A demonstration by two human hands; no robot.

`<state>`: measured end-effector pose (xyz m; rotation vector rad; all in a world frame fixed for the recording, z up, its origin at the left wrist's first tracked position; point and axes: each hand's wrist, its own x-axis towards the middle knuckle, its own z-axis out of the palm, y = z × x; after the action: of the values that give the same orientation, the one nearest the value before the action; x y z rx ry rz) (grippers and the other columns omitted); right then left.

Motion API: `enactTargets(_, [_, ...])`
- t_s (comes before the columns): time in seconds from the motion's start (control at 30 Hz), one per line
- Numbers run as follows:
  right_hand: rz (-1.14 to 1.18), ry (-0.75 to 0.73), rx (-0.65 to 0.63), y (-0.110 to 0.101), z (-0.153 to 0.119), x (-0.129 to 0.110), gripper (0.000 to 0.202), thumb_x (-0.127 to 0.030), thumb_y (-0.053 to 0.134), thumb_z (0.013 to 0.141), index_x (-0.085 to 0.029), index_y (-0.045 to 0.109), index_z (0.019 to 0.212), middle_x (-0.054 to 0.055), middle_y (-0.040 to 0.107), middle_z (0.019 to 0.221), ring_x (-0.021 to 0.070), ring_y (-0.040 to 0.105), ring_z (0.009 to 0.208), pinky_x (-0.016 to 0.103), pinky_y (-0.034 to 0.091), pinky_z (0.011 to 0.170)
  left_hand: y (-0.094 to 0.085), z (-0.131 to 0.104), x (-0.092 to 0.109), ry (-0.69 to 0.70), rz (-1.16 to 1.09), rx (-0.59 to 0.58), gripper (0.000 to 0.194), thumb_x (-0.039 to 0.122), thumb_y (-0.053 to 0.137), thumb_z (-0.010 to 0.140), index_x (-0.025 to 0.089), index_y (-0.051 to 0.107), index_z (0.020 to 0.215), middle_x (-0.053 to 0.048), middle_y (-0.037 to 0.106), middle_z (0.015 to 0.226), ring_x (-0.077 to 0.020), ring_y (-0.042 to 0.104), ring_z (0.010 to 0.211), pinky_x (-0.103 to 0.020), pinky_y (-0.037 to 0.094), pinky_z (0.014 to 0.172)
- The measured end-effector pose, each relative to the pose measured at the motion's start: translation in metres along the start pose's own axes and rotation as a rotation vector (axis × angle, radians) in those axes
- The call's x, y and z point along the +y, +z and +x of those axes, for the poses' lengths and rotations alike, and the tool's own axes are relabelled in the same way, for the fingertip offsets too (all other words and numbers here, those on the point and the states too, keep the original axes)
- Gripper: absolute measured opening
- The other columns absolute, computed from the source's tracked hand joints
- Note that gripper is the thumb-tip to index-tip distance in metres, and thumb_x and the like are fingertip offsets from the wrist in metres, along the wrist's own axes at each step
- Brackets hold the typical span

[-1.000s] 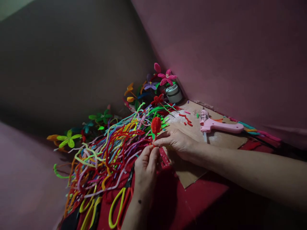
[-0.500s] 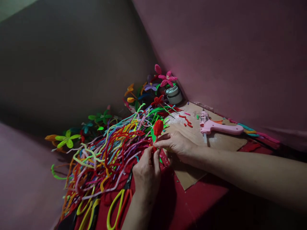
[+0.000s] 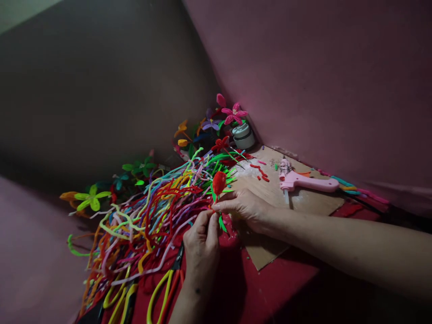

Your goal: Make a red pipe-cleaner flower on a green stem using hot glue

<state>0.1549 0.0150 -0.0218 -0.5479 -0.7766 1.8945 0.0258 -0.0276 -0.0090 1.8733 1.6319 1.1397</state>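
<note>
A red pipe-cleaner flower bud (image 3: 219, 183) stands upright above my fingertips, with green leaf pieces (image 3: 222, 223) beside and below its stem. My left hand (image 3: 202, 240) pinches the lower stem from below. From the right, my right hand (image 3: 248, 208) closes its thumb and fingers on the stem just under the bud. The fingertips of both hands meet at the stem, which they largely cover. Left of my hands spreads a big pile of coloured pipe cleaners (image 3: 162, 198).
A pink glue gun (image 3: 312, 182) lies on the wooden board (image 3: 263, 252), near short red pieces (image 3: 262, 173). Yellow-and-red-handled scissors (image 3: 164, 292) rest left of my left forearm. Finished flowers (image 3: 234, 114) and a grey-white container (image 3: 243, 136) stand by the wall corner.
Both hands and the red bud have shifted slightly left and down in view. More of the green leaf piece shows below the fingers. The grip on the stem continues.
</note>
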Motion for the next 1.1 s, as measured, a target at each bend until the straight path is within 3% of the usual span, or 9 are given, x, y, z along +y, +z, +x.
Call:
enactTargets(0.3, [-0.039,0.003,-0.073,-0.001,0.000,-0.003,0.015,-0.020,0.073,0.060,-0.011,0.065,0.068,0.000,0.061,0.062,0.0086,0.051,0.054,0.024,0.037,0.054,-0.003,0.004,0.011,-0.245,-0.416,-0.102,0.020,0.033,0.059,0.078,0.015,0.057,0.069,0.006,0.039,0.048,-0.0057,0.029,0.043,-0.017,0.024,0.040])
enactTargets(0.5, [-0.117,-0.036,-0.181,-0.002,0.000,-0.006,0.018,-0.025,0.073,0.060,-0.010,0.065,0.067,0.002,0.062,0.062,0.0105,0.051,0.057,0.026,0.037,0.059,-0.007,0.006,0.011,-0.260,-0.505,-0.131,0.022,0.032,0.060,0.077,0.014,0.054,0.066,0.006,0.041,0.046,-0.0041,0.031,0.041,-0.016,0.025,0.040])
enactTargets(0.73, [-0.153,0.033,-0.047,-0.001,0.000,-0.007,0.010,-0.020,0.065,0.063,-0.013,0.060,0.059,-0.004,0.055,0.050,0.0051,0.039,0.042,0.022,0.024,0.045,-0.007,0.008,0.005,-0.417,-0.793,-0.226,0.021,0.032,0.065,0.073,0.013,0.055,0.072,0.007,0.040,0.046,-0.0011,0.028,0.035,-0.014,0.019,0.036])
enactTargets(0.9, [-0.056,0.088,-0.092,-0.003,0.003,-0.005,0.004,-0.016,0.064,0.060,-0.013,0.063,0.061,-0.002,0.059,0.055,0.0073,0.047,0.049,0.022,0.031,0.050,-0.005,0.010,-0.002,-0.474,-1.032,-0.318,0.017,0.027,0.062,0.076,0.013,0.055,0.074,0.008,0.037,0.046,0.0006,0.022,0.032,-0.012,0.018,0.035])
enactTargets(1.1, [-0.085,0.016,-0.180,-0.003,0.002,-0.006,0.007,-0.018,0.063,0.062,-0.011,0.064,0.062,0.001,0.063,0.060,0.0089,0.051,0.056,0.024,0.035,0.058,-0.003,0.010,-0.004,-0.484,-1.189,-0.384,0.011,0.020,0.058,0.079,0.011,0.055,0.075,0.010,0.030,0.047,0.0011,0.016,0.031,-0.012,0.024,0.035])
